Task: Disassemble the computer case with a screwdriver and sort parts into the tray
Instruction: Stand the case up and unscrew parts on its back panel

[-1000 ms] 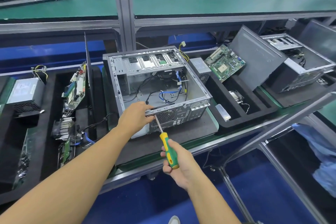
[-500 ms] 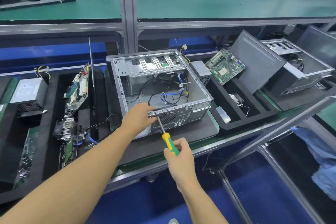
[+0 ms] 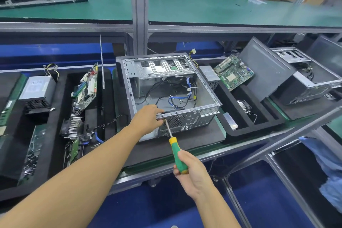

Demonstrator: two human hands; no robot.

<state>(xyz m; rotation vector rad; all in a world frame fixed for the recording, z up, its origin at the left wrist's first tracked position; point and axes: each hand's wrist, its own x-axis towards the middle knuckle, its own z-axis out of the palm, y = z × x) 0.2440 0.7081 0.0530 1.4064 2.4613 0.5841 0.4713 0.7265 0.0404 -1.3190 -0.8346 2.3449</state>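
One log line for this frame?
left hand: grips grey metal computer case rim; right hand: holds green-and-yellow screwdriver; tip: at case rear panel

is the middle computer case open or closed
Open: the computer case has no panel on its upward side, and its drive bays, loose cables and bare metal floor show inside.

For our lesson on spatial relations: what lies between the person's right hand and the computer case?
The screwdriver: the right hand grips its green handle, and its shaft reaches the computer case rear, in the head view.
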